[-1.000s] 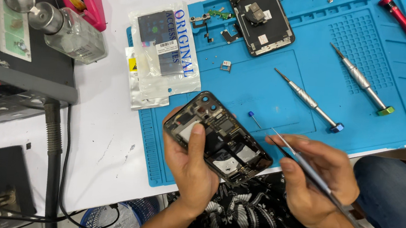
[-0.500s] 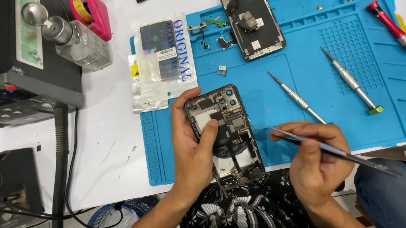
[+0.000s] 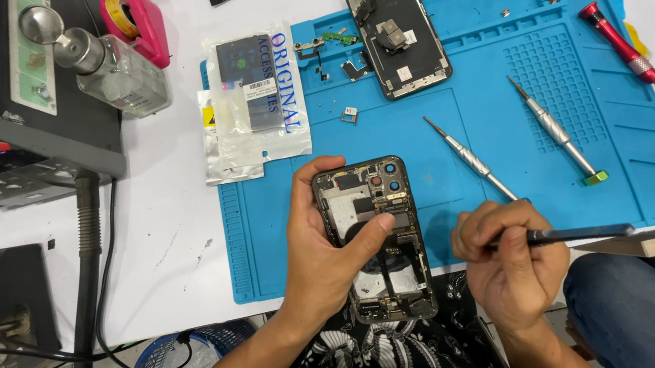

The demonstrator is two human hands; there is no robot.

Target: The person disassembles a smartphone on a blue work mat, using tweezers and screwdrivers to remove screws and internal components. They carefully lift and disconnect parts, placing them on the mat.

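Tilted more upright since the earlier frame, the opened phone [image 3: 374,240] sat over the blue mat [image 3: 592,97].
Left hand [image 3: 329,252] fingers grasped its body; right hand [image 3: 514,262] clenched a dark tool [image 3: 579,234].

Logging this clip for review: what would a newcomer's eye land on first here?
First, the opened phone body, insides exposed, gripped by the left hand at the near edge of the bright blue work mat. Beside it the right hand pinches a dark slim tool. Farther back on the mat lie a detached phone screen and two silver screwdrivers.
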